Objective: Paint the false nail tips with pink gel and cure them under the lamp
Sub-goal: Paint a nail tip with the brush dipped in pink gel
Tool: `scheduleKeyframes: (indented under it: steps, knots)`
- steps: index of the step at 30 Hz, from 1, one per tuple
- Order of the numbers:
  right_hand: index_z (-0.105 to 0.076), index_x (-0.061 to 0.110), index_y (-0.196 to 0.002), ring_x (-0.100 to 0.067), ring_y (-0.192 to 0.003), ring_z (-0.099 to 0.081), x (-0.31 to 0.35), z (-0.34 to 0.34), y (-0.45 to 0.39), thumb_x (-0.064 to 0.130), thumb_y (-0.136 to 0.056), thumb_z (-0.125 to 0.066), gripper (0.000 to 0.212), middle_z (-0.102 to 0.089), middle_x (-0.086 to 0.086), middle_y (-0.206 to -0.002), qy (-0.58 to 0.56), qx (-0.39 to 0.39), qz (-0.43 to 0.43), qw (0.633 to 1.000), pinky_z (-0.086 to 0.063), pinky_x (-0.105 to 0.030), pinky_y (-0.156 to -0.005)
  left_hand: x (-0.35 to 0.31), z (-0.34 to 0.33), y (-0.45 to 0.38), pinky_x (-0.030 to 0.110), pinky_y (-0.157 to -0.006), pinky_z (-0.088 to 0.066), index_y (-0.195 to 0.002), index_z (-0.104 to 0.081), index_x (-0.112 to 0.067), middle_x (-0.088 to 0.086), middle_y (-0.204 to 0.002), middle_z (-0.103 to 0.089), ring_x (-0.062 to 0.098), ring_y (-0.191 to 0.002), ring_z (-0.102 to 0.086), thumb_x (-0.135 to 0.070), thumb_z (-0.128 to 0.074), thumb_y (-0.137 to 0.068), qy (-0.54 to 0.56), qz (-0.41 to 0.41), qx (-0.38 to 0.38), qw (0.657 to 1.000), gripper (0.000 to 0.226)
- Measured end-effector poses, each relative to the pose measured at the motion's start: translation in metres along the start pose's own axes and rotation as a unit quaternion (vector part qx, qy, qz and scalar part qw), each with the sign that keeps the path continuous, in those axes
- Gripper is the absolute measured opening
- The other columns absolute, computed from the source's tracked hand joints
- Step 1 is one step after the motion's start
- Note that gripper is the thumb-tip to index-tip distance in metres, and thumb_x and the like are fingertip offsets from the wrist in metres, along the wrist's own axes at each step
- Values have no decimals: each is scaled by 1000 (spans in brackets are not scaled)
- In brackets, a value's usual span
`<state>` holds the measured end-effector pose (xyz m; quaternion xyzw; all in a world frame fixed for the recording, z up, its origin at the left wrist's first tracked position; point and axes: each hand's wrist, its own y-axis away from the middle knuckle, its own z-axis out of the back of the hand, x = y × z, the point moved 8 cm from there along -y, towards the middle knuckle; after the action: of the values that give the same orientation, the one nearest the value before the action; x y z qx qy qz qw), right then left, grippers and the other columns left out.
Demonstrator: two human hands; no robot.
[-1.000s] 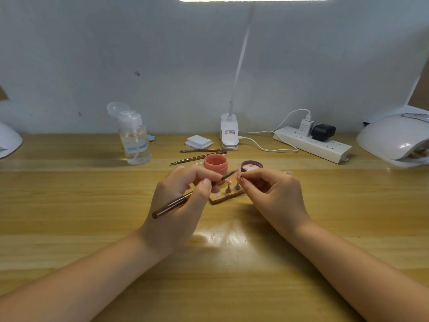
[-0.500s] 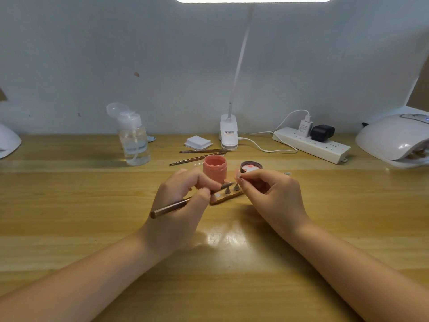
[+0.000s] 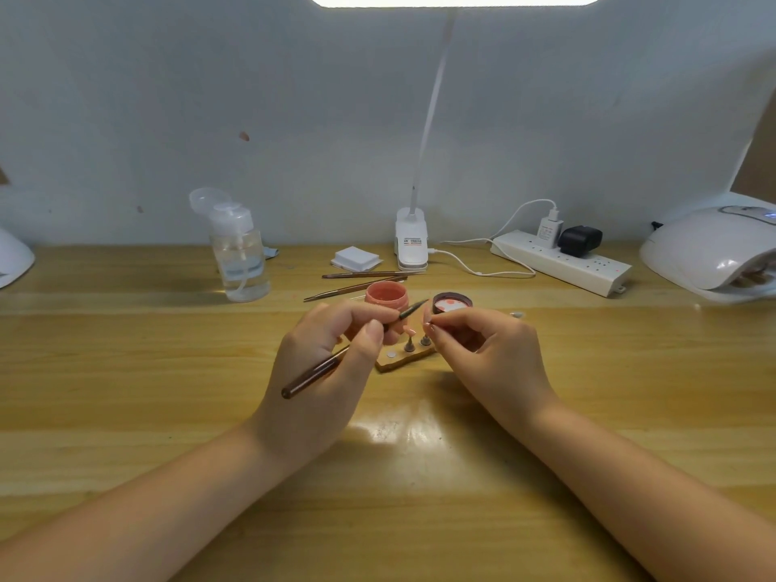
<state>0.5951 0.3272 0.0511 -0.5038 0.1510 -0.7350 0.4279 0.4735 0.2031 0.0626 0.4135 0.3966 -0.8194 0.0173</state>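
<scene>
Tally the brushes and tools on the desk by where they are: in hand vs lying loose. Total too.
In hand: 1, the brush gripped by the left hand.
Lying loose: 2, long tool and second tool behind the pink gel jar.
Total: 3

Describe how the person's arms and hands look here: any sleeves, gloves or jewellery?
Both forearms are bare right up to the frame edge, with no sleeve in view. The left hand and the right hand wear no gloves, and no ring, watch or bracelet shows on either. The fingernails that show are short; whether they carry polish is too small to tell.
</scene>
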Motion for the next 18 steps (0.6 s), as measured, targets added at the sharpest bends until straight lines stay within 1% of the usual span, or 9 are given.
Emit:
scheduleKeyframes:
  steps: [1,3,5,7,9,11,14,16,18]
  knots:
    - [-76,9,-94,-5,-72,-64,0,0,0,8,-81,-74,14,-73,0,-82,1,2,0,1000,-51,-17,-71,1,-1,0,35,-84,-50,-97,-70,-22,-11,-86,-72,16,-95,-65,-36,-46,-88,-11,1,7,1000,30]
    - [-76,9,-95,-4,-72,-64,-1,0,0,8,-81,-74,14,-73,0,-83,0,6,-2,1000,-51,-15,-70,2,-2,1,32,-79,-48,-90,-70,-23,-12,-81,-71,15,-89,-64,-36,-45,-84,-19,5,12,1000,29]
    - [-76,9,-95,-3,-71,-64,0,0,0,8,-81,-74,14,-73,0,-82,0,4,0,1000,-50,-13,-70,3,1,1,30,-76,-48,-86,-69,-22,-10,-78,-70,16,-85,-64,-35,-44,-82,5,11,1,1000,28]
    - [-76,9,-94,-6,-72,-65,0,0,0,8,-81,-74,13,-73,0,-82,2,-1,1,1000,-51,-16,-70,3,2,1,30,-80,-50,-91,-69,-21,-10,-81,-71,15,-89,-66,-36,-45,-84,11,12,-5,1000,29]
    - [-76,9,-94,-6,-73,-65,-1,0,0,8,-81,-74,14,-73,0,-82,3,-1,0,1000,-52,-17,-71,2,-1,0,30,-84,-48,-96,-70,-22,-10,-86,-72,15,-95,-65,-38,-46,-86,-2,11,6,1000,31]
    - [-76,10,-95,-5,-72,-64,-1,0,0,8,-81,-74,14,-73,1,-82,1,1,-3,1000,-51,-16,-70,1,-2,1,27,-80,-46,-92,-71,-23,-11,-83,-71,15,-91,-64,-37,-46,-84,-17,5,15,1000,30]
    - [-76,10,-96,-5,-73,-65,-3,0,0,9,-82,-73,14,-73,1,-83,-7,2,-13,1000,-52,-17,-70,1,0,2,27,-76,-48,-85,-70,-20,-10,-78,-70,16,-85,-64,-35,-46,-81,12,6,5,1000,29]
    - [-76,9,-95,-7,-74,-66,-6,0,-1,9,-82,-73,13,-74,0,-82,-23,-1,-24,999,-53,-19,-71,1,1,2,27,-80,-50,-91,-70,-19,-8,-81,-71,15,-90,-66,-35,-47,-85,28,12,-6,1000,28]
    - [-76,9,-95,-6,-75,-66,-6,-1,-1,8,-82,-73,13,-74,-1,-82,-33,1,-29,999,-53,-19,-72,3,-1,1,29,-87,-50,-98,-70,-18,-6,-86,-73,15,-97,-67,-31,-51,-90,32,25,-6,999,24]
